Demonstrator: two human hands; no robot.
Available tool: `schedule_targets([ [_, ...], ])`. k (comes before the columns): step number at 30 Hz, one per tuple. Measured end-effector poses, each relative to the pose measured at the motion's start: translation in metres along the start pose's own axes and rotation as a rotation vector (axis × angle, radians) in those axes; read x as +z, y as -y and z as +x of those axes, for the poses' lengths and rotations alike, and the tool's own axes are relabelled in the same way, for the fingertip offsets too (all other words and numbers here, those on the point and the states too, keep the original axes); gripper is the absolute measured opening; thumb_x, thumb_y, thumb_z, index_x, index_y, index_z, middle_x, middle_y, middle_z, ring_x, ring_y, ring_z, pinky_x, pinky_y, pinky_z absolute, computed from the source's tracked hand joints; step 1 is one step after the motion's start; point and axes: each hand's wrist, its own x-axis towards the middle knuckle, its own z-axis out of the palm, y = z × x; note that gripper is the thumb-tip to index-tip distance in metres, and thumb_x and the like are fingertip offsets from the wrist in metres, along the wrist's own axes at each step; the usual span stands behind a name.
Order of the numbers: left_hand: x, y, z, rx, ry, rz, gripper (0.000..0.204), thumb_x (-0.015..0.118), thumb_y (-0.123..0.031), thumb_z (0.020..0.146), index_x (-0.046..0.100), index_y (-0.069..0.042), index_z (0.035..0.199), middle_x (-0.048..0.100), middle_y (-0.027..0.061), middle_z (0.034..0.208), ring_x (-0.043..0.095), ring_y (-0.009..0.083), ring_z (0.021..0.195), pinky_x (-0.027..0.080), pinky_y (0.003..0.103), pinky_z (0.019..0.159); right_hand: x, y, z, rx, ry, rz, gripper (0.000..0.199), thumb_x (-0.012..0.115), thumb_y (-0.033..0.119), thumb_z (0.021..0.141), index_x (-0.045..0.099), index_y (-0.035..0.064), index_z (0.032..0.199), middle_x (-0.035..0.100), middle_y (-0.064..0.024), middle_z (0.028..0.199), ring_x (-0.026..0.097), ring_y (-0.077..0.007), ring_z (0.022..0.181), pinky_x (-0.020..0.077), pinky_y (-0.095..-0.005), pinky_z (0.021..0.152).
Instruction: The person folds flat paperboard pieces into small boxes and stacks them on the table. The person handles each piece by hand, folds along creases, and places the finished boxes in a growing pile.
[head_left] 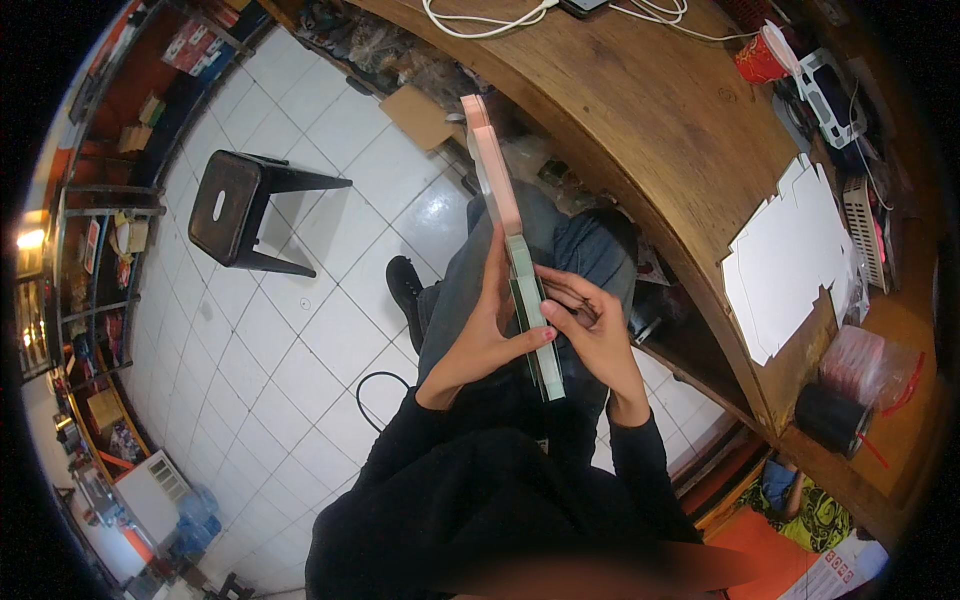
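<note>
Over my lap I hold a long, thin stack of paper pieces, seen nearly edge-on. Its far part is a pink stack (499, 185), and its near part is a pale green stack (521, 268) with darker green outer faces. My left hand (485, 330) grips the green part from the left, with the thumb laid across its edge and the fingers along its side. From the right, my right hand (597, 325) presses its thumb on the same edge, its fingers bent against the side. The stack's broad faces are mostly hidden.
A wooden desk (640, 110) curves along the right, carrying white cut sheets (785, 260), a red cup (757, 62), a black cup (832, 418) and white cables (490, 30). A dark stool (228, 208) stands on the tiled floor. Another person's arm (793, 495) shows at lower right.
</note>
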Motion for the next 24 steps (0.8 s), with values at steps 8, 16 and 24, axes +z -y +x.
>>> schedule_targets([
  [8,-0.001,0.001,0.000,0.007,0.008,-0.028,0.120,0.082,-0.022,0.073,-0.004,-0.009,0.156,0.018,0.0178,0.155,0.020,0.0318,0.144,0.021,0.044,0.115,-0.002,0.001,0.000,0.010,0.011,-0.029,0.040,0.060,0.014,0.097,0.054,-0.0005,0.134,0.060,-0.0161,0.131,0.054,-0.0211,0.123,0.0472,-0.0348,0.099],
  [16,0.000,-0.002,0.001,-0.023,0.004,-0.039,0.120,0.081,-0.028,0.073,-0.003,-0.010,0.157,0.022,0.0189,0.153,0.024,0.0325,0.142,0.023,0.044,0.115,0.004,0.000,0.000,-0.220,-0.161,0.013,0.018,0.049,0.006,0.099,0.053,0.0015,0.117,0.062,-0.0157,0.121,0.056,-0.0158,0.115,0.0434,-0.0295,0.095],
  [24,0.001,0.000,0.000,-0.019,-0.021,-0.015,0.121,0.082,-0.028,0.072,-0.003,-0.009,0.156,0.018,0.0196,0.156,0.018,0.0321,0.145,0.018,0.044,0.117,-0.004,-0.003,0.002,-0.254,-0.095,-0.152,0.008,0.059,0.004,0.094,0.058,-0.0018,0.099,0.053,-0.0174,0.131,0.057,-0.0153,0.109,0.0478,-0.0281,0.087],
])
